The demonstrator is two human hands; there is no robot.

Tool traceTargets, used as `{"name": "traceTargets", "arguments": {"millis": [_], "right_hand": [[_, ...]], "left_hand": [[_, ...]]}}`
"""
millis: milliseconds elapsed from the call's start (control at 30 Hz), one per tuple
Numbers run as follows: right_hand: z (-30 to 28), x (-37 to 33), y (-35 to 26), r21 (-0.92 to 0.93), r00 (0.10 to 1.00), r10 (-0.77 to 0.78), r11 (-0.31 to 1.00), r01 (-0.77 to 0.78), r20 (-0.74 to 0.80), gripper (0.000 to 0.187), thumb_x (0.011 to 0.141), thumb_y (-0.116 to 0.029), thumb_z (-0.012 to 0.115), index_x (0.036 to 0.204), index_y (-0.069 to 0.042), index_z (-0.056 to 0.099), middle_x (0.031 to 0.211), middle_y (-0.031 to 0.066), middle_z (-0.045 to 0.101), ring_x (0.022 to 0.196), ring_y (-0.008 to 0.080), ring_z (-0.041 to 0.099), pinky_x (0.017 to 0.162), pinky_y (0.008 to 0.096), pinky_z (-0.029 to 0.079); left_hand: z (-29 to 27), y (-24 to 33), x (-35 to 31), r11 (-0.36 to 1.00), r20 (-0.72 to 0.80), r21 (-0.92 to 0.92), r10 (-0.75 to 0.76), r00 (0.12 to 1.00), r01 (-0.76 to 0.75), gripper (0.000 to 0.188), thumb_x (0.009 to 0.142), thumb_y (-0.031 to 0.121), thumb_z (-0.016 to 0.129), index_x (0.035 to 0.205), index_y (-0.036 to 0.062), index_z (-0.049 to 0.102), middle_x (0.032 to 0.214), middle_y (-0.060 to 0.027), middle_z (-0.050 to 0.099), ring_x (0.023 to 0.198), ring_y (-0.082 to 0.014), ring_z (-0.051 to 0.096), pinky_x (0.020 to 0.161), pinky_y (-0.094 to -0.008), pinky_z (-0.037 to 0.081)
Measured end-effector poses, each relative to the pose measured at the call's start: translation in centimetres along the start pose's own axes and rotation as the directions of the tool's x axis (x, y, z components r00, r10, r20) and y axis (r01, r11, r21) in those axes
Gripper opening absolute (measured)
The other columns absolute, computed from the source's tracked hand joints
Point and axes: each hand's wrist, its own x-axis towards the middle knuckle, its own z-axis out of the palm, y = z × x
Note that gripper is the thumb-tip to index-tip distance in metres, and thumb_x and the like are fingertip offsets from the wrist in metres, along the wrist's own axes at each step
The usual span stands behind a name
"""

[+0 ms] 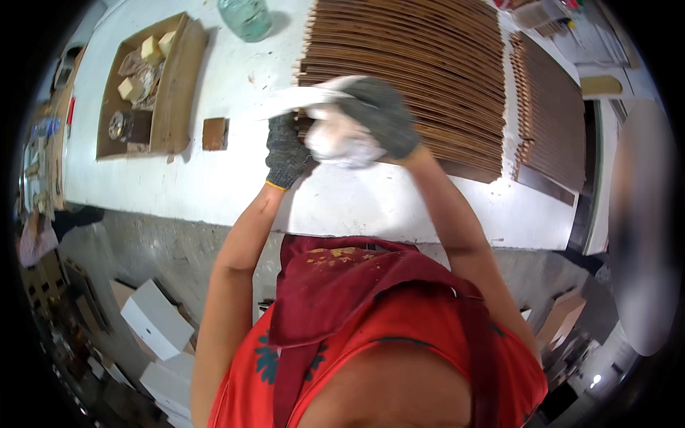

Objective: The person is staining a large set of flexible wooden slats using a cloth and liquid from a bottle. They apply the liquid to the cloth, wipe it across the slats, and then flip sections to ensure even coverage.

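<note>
Head view: right hand [378, 114] clutches white cloth [344, 146] beside left hand [285, 153], whose grip I can't tell; room toward surface [364, 203] front edge.

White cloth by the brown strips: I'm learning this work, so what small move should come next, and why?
Probably bring the white cloth onto the nearest brown strips: the right hand grips it close to them, and the left hand is near their left edge. Blur hides the cloth's folds.

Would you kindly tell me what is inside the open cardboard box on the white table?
In the cardboard box lie pale blocks, crumpled scraps and a dark item with a round end. Whatever lies beneath them is hidden.
</note>
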Motion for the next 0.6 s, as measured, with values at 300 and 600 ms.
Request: {"name": "traceTargets", "arguments": {"millis": [300,600], "right_hand": [[-15.3,-16.7,4.0,-0.686,0.799,0.600,0.568,-0.455,-0.034,0.037,0.083,-0.024,0.068,0.117,-0.009,0.065,0.115,0.0122,0.064,0.109,0.0312,0.056,0.098,0.0441,0.040],[-2.5,-2.6,1.0,-0.394,0.951,0.202,0.914,-0.097,0.233,0.029,0.077,-0.016,0.068,0.106,-0.011,0.068,0.103,0.0107,0.062,0.099,0.0308,0.055,0.087,0.0452,0.042]], "left_hand": [[0.0,0.3,0.2,0.884,-0.059,0.388,0.307,0.950,-0.261,0.125,0.053,0.060,0.085,0.143,-0.0060,0.028,0.137,-0.0222,0.046,0.128,-0.0350,0.044,0.116,-0.0510,0.018],[-0.7,1.8,0.2,0.930,-0.059,0.330,0.190,0.980,-0.161,0.122,0.054,0.054,0.087,0.143,-0.0041,0.029,0.137,-0.0206,0.049,0.129,-0.0330,0.045,0.117,-0.0471,0.017]]}}
